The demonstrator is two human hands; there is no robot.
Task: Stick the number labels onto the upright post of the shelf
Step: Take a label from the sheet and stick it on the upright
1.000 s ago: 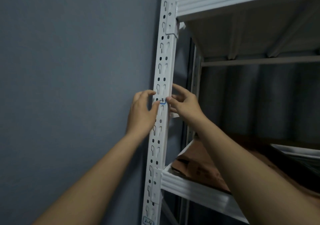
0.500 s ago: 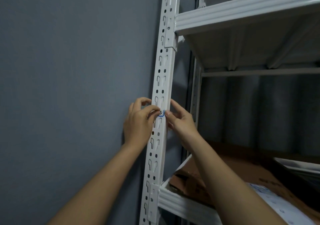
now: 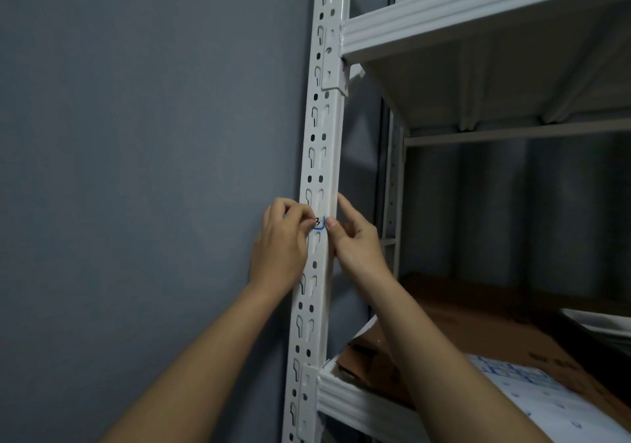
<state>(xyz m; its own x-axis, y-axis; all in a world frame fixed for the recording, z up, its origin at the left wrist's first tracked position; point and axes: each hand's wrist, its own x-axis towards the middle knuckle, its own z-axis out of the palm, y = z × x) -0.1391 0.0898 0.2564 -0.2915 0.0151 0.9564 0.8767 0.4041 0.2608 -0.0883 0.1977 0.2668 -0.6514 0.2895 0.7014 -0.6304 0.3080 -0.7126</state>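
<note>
Post: white slotted upright post (image 3: 316, 155) of the shelf, standing against the grey wall (image 3: 136, 169).
Label: small white number label (image 3: 319, 223) with blue edge, a "3" showing, lying on the post's face between the two hands, about midway between upper shelf (image 3: 478, 8) and lower shelf (image 3: 358, 405).
Left hand: left hand (image 3: 281, 248) with fingers curled, fingertips pressed on the label's left end; more curled than a second ago.
Right hand: right hand (image 3: 356, 244) with thumb tip pressed against the label's right edge at the post's corner, index finger raised along the post.
Change: both hands and the label sit lower in view than a second ago; the upper shelf shows more.
Lower shelf: brown cardboard (image 3: 382, 367) and a white printed sheet (image 3: 532, 391) lying on it.
</note>
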